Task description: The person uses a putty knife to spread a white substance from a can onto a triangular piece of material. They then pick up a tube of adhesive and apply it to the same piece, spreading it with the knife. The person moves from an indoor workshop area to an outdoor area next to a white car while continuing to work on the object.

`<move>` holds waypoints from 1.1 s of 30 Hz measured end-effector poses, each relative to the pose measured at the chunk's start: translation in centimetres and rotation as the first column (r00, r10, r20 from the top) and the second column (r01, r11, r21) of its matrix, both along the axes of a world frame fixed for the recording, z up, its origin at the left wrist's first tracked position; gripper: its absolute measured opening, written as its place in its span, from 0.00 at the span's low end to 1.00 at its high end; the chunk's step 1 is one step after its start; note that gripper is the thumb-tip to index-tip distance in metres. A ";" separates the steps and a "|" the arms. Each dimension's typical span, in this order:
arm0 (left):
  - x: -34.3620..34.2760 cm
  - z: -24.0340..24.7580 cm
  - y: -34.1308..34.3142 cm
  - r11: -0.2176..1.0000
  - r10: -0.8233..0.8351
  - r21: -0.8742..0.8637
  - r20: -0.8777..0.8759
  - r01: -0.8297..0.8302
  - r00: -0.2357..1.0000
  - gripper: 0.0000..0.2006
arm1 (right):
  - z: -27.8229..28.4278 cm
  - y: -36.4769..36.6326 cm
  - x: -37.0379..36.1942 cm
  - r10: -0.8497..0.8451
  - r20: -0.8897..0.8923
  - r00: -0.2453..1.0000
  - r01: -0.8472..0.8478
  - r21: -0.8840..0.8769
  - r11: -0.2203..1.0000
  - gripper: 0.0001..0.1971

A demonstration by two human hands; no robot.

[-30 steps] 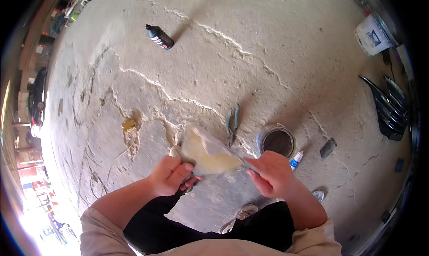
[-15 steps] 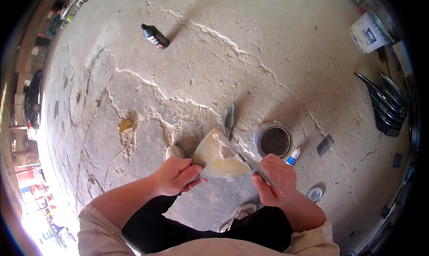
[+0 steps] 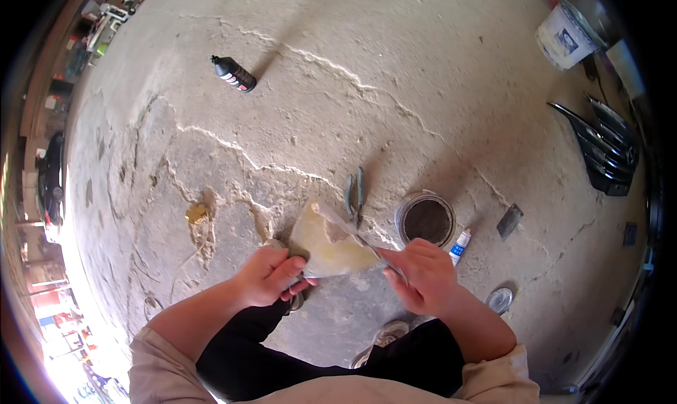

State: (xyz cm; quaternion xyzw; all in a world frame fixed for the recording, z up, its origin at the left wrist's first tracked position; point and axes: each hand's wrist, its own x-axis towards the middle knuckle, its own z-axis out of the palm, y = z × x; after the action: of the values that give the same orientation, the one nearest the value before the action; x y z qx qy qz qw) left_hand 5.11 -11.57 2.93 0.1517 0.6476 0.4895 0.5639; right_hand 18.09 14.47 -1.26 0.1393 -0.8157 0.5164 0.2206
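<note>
My left hand pinches the near left edge of a yellowish, stained flat plate, thumb on top. A smear of pinkish-grey paste lies on the plate. My right hand grips a thin, flat scraper, whose long edge slants across the plate's right side, against the paste. Beyond the plate, pliers with grey-green handles lie on the concrete. Right of them stands an uncovered tin, dark inside, with a white and blue tube beside it.
A black bottle stands far left on the cracked concrete floor. At the right are a white bucket, a glossy black grille-like part, a dark flat piece and a round lid. A yellow leaf lies left.
Both hands and the plate have shifted slightly left. The scraper's blade has turned flatter and now lies lower across the plate. The whole view has moved a little.
</note>
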 end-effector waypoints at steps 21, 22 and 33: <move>1.2 0.6 3.1 0.959 -0.269 -0.065 0.110 0.277 0.957 0.22 | -4.1 -2.8 1.7 0.756 -0.328 0.566 -0.066 -0.933 -0.355 0.16; 1.2 0.6 3.1 0.955 -0.281 -0.060 0.122 0.289 0.952 0.22 | -3.5 -2.8 1.5 0.770 -0.341 0.539 -0.098 -0.934 -0.345 0.18; 0.6 0.1 3.0 0.956 -0.284 -0.055 0.083 0.288 0.955 0.23 | -3.8 -3.0 1.9 0.744 -0.320 0.586 0.055 -0.901 -0.431 0.19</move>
State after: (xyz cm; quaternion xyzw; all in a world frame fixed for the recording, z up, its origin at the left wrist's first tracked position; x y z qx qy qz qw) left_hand 5.72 -8.58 3.04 0.2066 0.6134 0.3861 0.6572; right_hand 19.99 11.47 -5.06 0.0641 0.0074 0.9781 -0.1977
